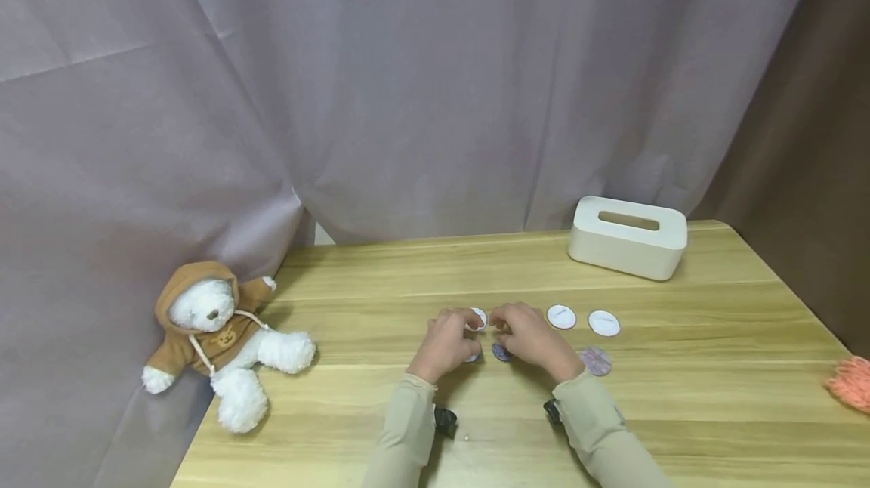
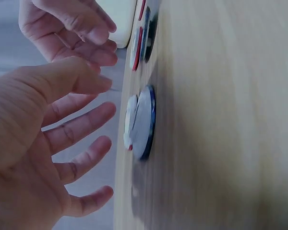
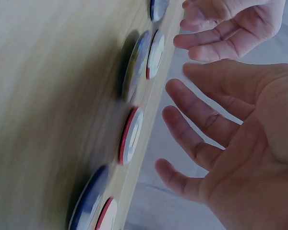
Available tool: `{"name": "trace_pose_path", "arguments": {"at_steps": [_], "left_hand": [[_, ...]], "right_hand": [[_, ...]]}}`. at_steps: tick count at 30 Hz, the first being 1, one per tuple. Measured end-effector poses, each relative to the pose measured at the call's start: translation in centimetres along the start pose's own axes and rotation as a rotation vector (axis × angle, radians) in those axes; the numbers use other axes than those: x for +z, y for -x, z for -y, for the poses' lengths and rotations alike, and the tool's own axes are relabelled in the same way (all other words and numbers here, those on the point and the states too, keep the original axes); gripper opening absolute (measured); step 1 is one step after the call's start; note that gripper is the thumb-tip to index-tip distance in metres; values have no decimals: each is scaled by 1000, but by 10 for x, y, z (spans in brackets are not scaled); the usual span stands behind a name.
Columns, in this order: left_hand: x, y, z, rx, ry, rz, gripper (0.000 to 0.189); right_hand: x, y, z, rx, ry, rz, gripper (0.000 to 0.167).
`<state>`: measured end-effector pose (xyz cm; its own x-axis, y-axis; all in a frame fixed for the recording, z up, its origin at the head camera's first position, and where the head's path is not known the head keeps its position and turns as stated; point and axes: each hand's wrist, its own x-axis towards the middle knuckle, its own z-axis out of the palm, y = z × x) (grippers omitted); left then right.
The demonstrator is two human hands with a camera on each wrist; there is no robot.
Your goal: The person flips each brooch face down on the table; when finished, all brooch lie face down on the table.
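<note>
My left hand (image 1: 445, 341) and right hand (image 1: 533, 337) hover side by side over the table, fingers bent loosely and no object between them. Beneath and between them are small round discs: a white one (image 1: 479, 318) at the back, a partly hidden pale one (image 1: 472, 357) by the left thumb, and a purple patterned one (image 1: 501, 352) under the right hand. In the left wrist view a dark-edged disc (image 2: 144, 122) lies below the left fingers, apart from them. The right wrist view shows a red-edged white disc (image 3: 131, 135) away from the right fingertips.
Right of the hands lie two white discs, one (image 1: 561, 316) beside another (image 1: 604, 323), with a purple patterned disc (image 1: 596, 361) in front. A cream tissue box (image 1: 628, 239) stands at the back. A teddy bear (image 1: 217, 337) sits left; coral yarn (image 1: 851, 384) lies far right.
</note>
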<state>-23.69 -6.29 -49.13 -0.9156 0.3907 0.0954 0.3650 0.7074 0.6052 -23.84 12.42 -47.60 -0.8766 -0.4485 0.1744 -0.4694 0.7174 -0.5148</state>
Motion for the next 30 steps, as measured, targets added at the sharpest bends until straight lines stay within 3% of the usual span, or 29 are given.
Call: {"name": "trace_pose_path", "arguments": {"at_steps": [4, 12, 23, 30], "left_hand": [[4, -2, -4, 21, -25, 33, 36], [10, -8, -10, 74, -126, 38, 36], [16, -11, -17, 82, -169, 61, 27], [18, -12, -20, 88, -187, 53, 22]], "right_hand": [[-2, 6, -3, 19, 13, 22, 36], [-4, 13, -7, 51, 35, 49, 45], [-1, 17, -8, 73, 55, 87, 34], [-4, 19, -9, 40, 58, 73, 28]]}}
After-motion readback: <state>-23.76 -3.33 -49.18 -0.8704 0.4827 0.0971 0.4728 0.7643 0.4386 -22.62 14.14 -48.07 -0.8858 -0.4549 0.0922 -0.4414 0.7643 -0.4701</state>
